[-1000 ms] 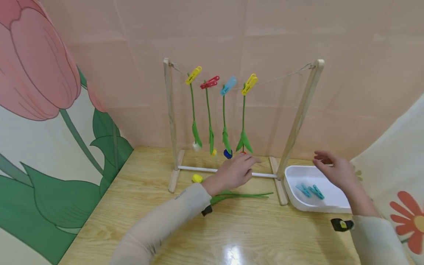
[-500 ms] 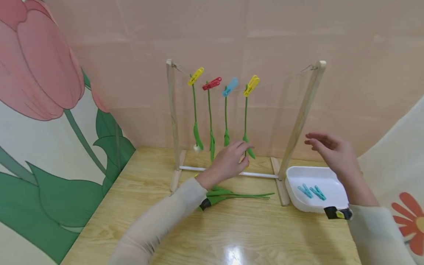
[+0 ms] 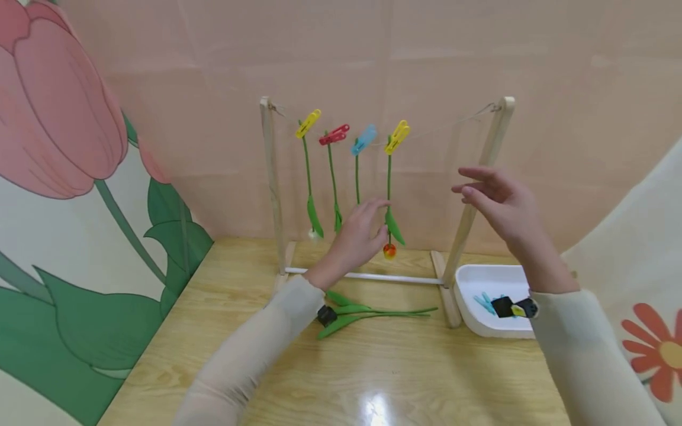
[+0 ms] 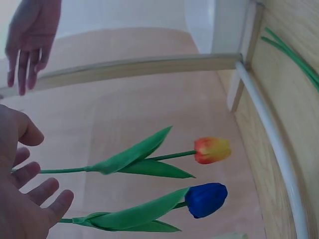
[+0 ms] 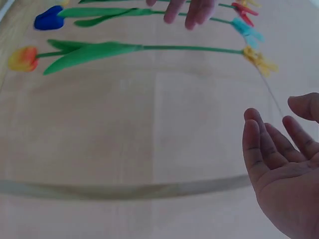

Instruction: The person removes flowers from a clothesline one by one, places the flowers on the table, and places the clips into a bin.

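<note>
Artificial tulips hang upside down from a string by clothespins: one yellow (image 3: 308, 124), one red (image 3: 334, 134), one light blue (image 3: 363, 140) and another yellow clothespin (image 3: 397, 138). My left hand (image 3: 354, 239) is in front of the stems, fingers loosely bent and holding nothing. It hides the blue tulip (image 4: 206, 200) from the head view; the orange-yellow tulip (image 3: 389, 251) hangs just right of it. In front of the rack's right post, my right hand (image 3: 503, 204) is raised with relaxed, spread fingers and nothing in it. The white tulip (image 3: 312, 235) hangs leftmost.
Green-stemmed tulips (image 3: 383, 312) lie on the table before the wooden rack (image 3: 270, 171). A white rod (image 3: 394, 278) joins its feet. At right, a white tray (image 3: 498, 333) holds teal clothespins (image 3: 483, 303), partly covered by my right wrist camera.
My right hand has risen from over the tray and moved left to the right post. My left hand has moved up and slightly left, uncovering the orange-yellow tulip.
</note>
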Motion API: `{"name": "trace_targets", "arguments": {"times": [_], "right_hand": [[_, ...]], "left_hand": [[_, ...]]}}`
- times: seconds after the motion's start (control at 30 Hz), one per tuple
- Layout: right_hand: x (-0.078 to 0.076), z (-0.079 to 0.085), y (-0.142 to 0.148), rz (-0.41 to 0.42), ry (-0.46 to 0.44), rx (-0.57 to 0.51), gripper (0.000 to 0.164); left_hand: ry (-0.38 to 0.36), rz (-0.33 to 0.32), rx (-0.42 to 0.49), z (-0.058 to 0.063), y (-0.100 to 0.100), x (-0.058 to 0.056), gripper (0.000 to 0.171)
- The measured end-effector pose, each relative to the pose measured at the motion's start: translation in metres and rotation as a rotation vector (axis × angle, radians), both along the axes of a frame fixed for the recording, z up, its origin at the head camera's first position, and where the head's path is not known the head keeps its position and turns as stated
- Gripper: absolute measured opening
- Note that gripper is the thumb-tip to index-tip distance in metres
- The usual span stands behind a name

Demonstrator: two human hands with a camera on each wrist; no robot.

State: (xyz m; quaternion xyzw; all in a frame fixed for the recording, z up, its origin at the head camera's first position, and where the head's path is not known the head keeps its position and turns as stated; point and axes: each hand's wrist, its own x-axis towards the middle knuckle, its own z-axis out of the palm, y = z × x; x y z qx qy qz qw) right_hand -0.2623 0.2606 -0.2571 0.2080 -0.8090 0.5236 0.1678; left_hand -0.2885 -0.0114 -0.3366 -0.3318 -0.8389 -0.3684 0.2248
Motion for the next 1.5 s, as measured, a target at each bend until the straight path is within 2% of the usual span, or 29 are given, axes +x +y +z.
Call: {"name": "trace_targets", "arguments": {"times": [0.1,0.27,0.37,0.47,0.7,0.97,1.2,1.5], "right_hand": [[-0.004,0.013,-0.013,0.062,-0.005,-0.090,0.042],[-0.016,0.033,-0.033,0.177,-0.007,-0.250,0.043],[-0.023,0.046,-0.043,0.170,-0.026,-0.243,0.045],[-0.028,0.055,-0.052,0.125,-0.045,-0.182,0.048],[-0.039,0.067,-0.073,0.056,-0.074,-0.095,0.048],[-0.050,0.071,-0.092,0.026,-0.159,-0.007,0.053],[-0.055,0.070,-0.101,0.016,-0.191,-0.058,0.047],[-0.055,0.068,-0.103,-0.007,-0.198,-0.084,0.042]], "left_hand": [[-0.081,-0.002,0.075,0.004,0.002,-0.004,0.052],[-0.198,-0.043,0.253,0.013,0.007,-0.015,0.060],[-0.239,-0.058,0.319,0.020,0.009,-0.020,0.062],[-0.277,-0.060,0.345,0.024,0.011,-0.024,0.062],[-0.355,-0.062,0.389,0.029,0.021,-0.031,0.055],[-0.348,-0.020,0.405,0.031,0.026,-0.034,0.046],[-0.341,-0.010,0.459,0.028,0.028,-0.032,0.034],[-0.297,-0.022,0.454,0.031,0.026,-0.032,0.032]]}}
